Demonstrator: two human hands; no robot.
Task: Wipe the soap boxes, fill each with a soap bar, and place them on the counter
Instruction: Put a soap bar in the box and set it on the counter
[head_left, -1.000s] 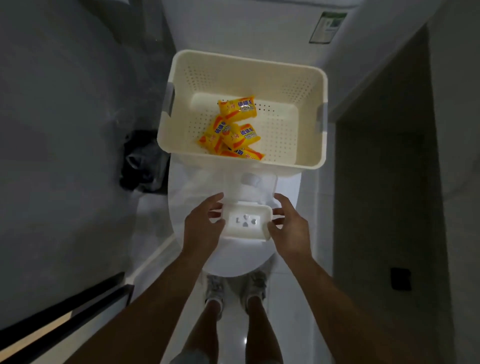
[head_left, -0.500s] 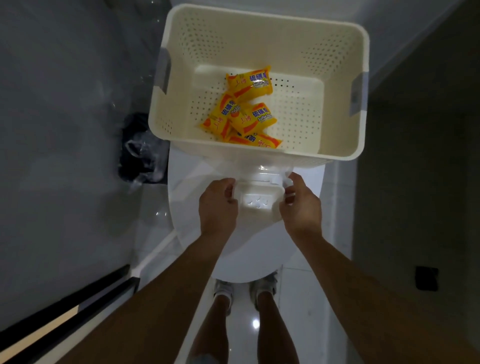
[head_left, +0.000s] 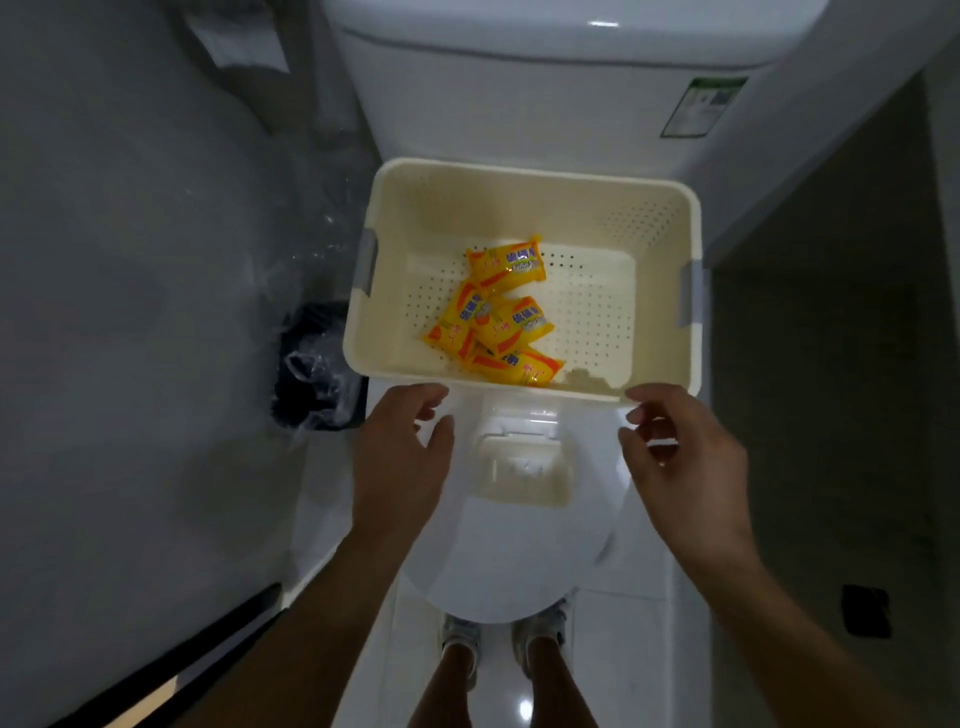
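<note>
Soap box (head_left: 524, 470): rectangular, pale, smooth plastic.

Toilet lid (head_left: 519, 561): bare surface is left at the near end and on both sides of the soap box (head_left: 524, 470). Passage beyond is blocked by the basket (head_left: 530, 389), set just behind the box. Basket floor: right half unoccupied; soap packets (head_left: 498, 317) are heaped left of centre.

Pretty dim overall, we only get decent light on the basket (head_left: 524, 208) and the toilet lid (head_left: 519, 561) right below it. Everything left and right of the basket sinks into grainy grey. Small glare spot on the floor tiles (head_left: 524, 707) below, edges bend wide-angle style.
</note>
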